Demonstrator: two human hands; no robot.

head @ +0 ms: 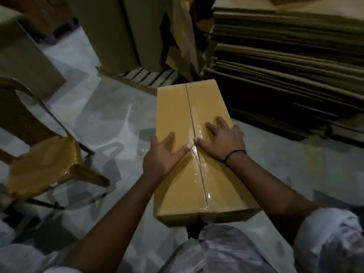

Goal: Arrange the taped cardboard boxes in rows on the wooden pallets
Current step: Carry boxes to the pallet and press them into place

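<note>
Hands first: my left hand [163, 154] lies flat on top of the long yellow-brown cardboard box [175, 107], fingers straight and spread, thumb reaching to the clear tape seam [199, 162]. My right hand [224, 140] presses the other flap, fingers likewise splayed, its thumb tip almost meeting the left thumb at the seam. Neither hand grips anything.

The box runs from six o'clock, close against the body, out toward twelve. Its far end stops just short of the slatted wooden pallet [141, 77] at eleven o'clock, which carries tall upright cardboard boxes [110, 30]. Whether the near end rests on the floor or on the lap, I cannot tell. A tan plastic chair [39, 150] stands at nine o'clock, and a stack of flattened cardboard sheets [285, 66] at two.

I judge the step in hand to be pressing the tape down along the seam, so the box is not yet on a pallet. The next move calls for shifting both hands to the box's sides, lifting it, and setting it in line on bare slats.
</note>
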